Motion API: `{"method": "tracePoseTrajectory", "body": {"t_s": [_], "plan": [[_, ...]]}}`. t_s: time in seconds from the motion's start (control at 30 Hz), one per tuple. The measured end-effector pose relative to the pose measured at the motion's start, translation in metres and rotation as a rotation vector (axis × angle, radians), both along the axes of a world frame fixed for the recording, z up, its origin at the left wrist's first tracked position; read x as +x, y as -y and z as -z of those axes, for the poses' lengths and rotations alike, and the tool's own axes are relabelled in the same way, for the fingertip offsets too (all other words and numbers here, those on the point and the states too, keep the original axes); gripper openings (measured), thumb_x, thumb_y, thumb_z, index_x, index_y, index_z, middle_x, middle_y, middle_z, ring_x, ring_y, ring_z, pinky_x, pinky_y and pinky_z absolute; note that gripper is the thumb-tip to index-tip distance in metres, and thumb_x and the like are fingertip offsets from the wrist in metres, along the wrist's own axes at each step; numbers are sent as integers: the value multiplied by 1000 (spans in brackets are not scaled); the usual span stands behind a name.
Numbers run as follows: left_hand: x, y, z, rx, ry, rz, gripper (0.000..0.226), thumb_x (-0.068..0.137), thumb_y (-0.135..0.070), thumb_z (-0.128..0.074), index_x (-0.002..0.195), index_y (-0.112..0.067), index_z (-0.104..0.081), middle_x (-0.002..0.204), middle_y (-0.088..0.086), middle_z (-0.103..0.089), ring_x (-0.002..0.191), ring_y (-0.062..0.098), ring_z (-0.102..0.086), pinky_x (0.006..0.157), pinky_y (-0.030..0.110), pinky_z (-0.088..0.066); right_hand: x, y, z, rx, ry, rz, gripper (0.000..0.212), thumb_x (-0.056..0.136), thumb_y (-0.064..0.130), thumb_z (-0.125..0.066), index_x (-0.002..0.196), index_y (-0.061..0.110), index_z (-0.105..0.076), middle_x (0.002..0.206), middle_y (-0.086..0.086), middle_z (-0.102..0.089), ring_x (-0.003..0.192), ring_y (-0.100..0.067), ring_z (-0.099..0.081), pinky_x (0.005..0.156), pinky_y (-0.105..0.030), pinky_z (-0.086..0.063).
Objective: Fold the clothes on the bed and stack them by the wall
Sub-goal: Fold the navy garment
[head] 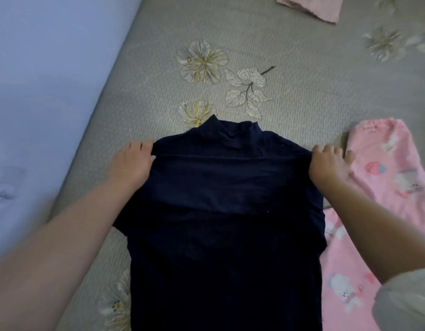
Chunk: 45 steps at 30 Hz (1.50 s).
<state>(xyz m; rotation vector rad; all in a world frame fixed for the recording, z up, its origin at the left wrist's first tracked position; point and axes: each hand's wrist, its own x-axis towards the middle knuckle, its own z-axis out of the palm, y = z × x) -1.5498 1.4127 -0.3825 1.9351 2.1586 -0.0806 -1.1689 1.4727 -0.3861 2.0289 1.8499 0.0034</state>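
- On the bed [290, 68], mid-frame, lies a navy top [221, 211], collar toward the far side, lower part folded up over the chest;
- left hand [132, 163] and right hand [326, 163] grip its shoulders, fingers curled on the cloth;
- pink printed garment [386, 168] touches its right edge;
- folded pink cloth [311, 7] far off; wall [39, 68] left.

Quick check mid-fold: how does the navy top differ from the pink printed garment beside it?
The navy top is plain and dark; the pink printed garment is light with bunnies and strawberries. The navy top lies centred in the view with the left hand and right hand gripping its shoulder edges; the pink garment lies to its right, held by neither hand. The navy top overlaps the pink garment's edge. Both lie on the floral bedsheet.
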Motion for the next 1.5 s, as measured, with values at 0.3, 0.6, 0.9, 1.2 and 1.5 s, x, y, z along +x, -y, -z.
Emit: {"method": "tracePoseTrajectory", "body": {"t_s": [0.3, 0.6, 0.9, 1.2, 1.5], "plan": [[43, 118, 51, -128, 47, 98, 57, 95, -31, -45, 143, -6, -27, 152, 17, -17, 142, 32, -12, 112, 49, -8, -6, 147, 20, -213, -271, -211, 60, 92, 52, -32, 144, 23, -28, 155, -6, -15, 143, -29, -10, 111, -54, -7], [62, 255, 51, -109, 185, -188, 63, 93, -29, -49, 140, 6, -26, 146, 32, -18, 136, 45, -18, 111, 51, -13, 14, 217, 22, -26, -393, -130, 55, 92, 24, -51, 140, 4, -33, 150, -24, -19, 139, -43, -15, 109, -57, -15], [103, 392, 24, -120, 464, -749, 28, 95, -16, -45, 115, 4, -49, 110, 20, -58, 101, 33, -54, 82, 33, -39, 23, 396, -3, -151, -398, 293, 65, 85, 27, -59, 138, 5, -29, 111, -20, -60, 104, -37, -54, 94, -43, -26], [61, 470, 16, -161, 664, -792, 32, 96, -19, -45, 122, 0, -47, 120, 17, -53, 108, 27, -50, 86, 32, -39, 56, 474, -17, -146, -627, 476, 47, 88, 3, -54, 133, 1, -39, 115, -29, -58, 101, -44, -56, 83, -43, -43], [56, 481, 27, -134, 324, -616, 59, 82, 2, -58, 133, -12, -32, 131, 22, -40, 113, 37, -45, 93, 45, -40, 52, 509, -10, 56, -392, 178, 64, 73, -14, -55, 134, -1, -40, 132, -35, -39, 103, -50, -51, 87, -55, -41]]}}
